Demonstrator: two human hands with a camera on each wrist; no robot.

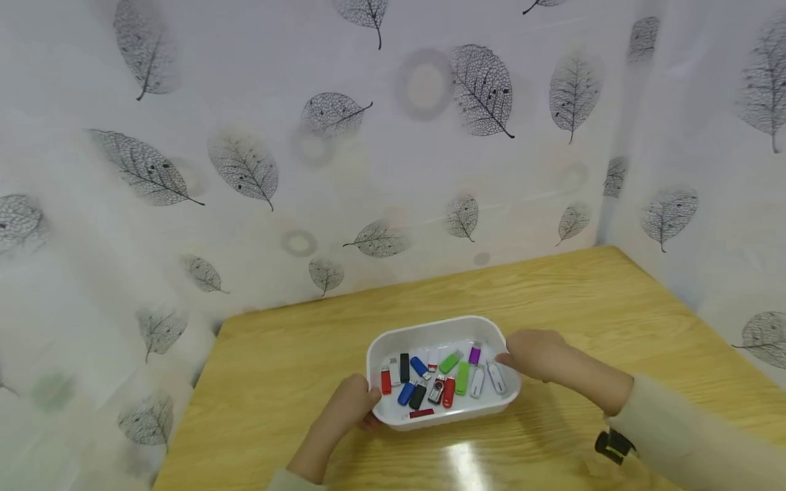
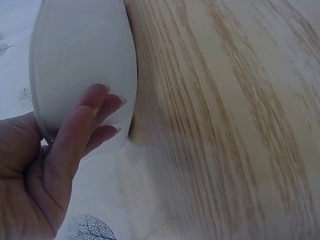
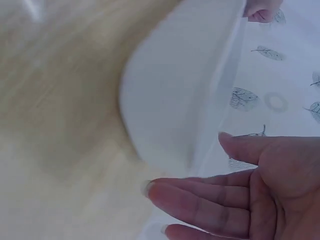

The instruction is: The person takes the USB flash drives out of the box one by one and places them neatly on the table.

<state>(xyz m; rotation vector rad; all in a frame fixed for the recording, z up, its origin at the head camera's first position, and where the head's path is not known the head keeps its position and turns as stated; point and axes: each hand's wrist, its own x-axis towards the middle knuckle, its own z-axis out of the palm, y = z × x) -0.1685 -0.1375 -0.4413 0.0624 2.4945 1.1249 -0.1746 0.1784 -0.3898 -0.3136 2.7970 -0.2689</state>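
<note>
A white plastic tray (image 1: 437, 330) holds several USB flash drives, among them a purple one (image 1: 475, 353), a green one (image 1: 462, 378), a black one (image 1: 404, 367) and a red one (image 1: 385, 380). At its left end my left hand (image 1: 351, 402) grips the rim, the fingers (image 2: 75, 127) lying along the outer wall and the thumb hidden behind the rim. By the opposite end is my right hand (image 1: 535, 353). In the right wrist view its thumb and fingers (image 3: 200, 202) are spread around the tray's corner, with a gap showing between thumb and rim.
The wooden table (image 1: 288, 348) extends around the tray. A leaf-patterned white curtain (image 1: 393, 164) hangs behind the table and along its sides. A small black device (image 1: 614, 446) shows by the right sleeve (image 1: 681, 423).
</note>
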